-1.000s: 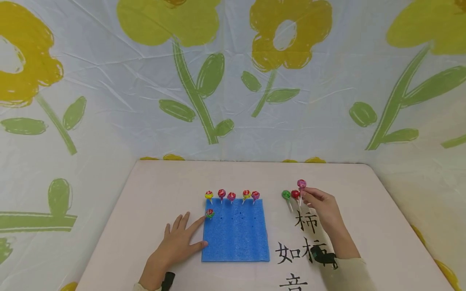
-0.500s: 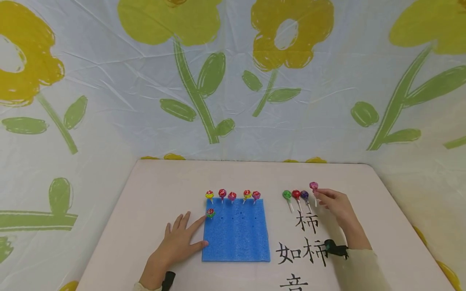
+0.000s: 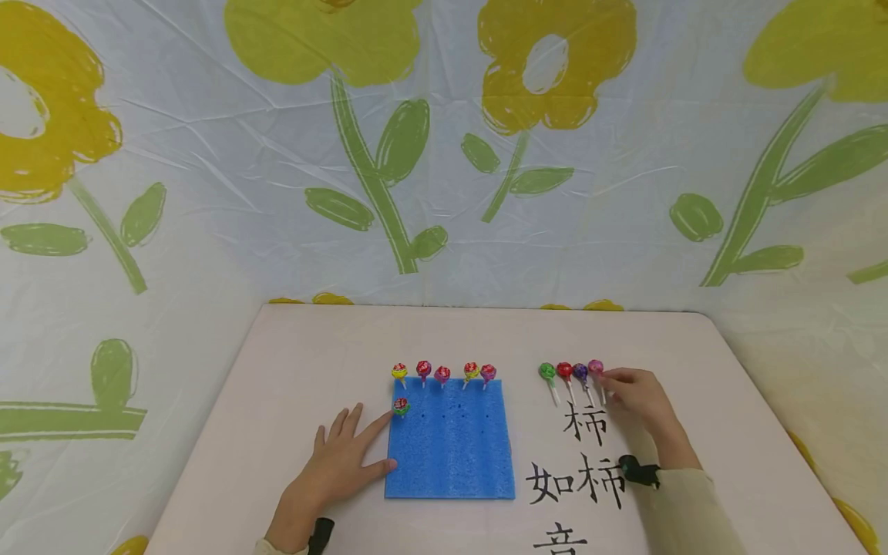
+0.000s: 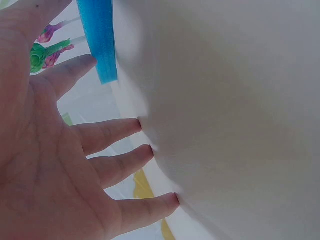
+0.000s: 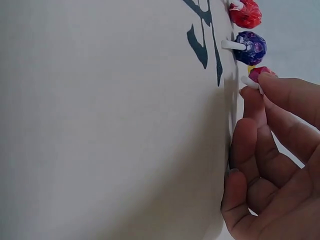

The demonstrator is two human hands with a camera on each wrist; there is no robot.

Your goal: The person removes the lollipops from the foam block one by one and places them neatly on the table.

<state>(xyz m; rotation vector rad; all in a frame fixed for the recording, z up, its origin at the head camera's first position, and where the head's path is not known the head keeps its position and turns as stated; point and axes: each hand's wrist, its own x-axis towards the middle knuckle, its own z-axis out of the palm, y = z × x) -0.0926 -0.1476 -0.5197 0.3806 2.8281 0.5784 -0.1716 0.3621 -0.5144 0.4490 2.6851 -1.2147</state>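
Observation:
My right hand [image 3: 640,397] pinches a pink lollipop [image 3: 595,368] between thumb and forefinger, at the right end of a row. In the right wrist view its white stick [image 5: 250,82] pokes out past the fingertips. Beside it lie a purple lollipop [image 3: 580,372], a red lollipop [image 3: 565,371] and a green lollipop [image 3: 547,371], sticks toward me. My left hand [image 3: 340,462] rests with fingers spread, its forefinger and thumb at the left edge of a blue foam board [image 3: 451,455]. A green-and-red lollipop [image 3: 401,406] stands in the board by that forefinger.
Several lollipops stand along the board's far edge, among them a yellow one [image 3: 399,371] at the left. Small holes dot the foam below them. Black characters [image 3: 602,478] mark the pale table [image 3: 312,339]. A flower-printed cloth [image 3: 444,193] hangs behind and at both sides.
My right hand has moved right with the pink lollipop and lowered it beside the purple one, which came into sight in the row. The left hand has stayed put.

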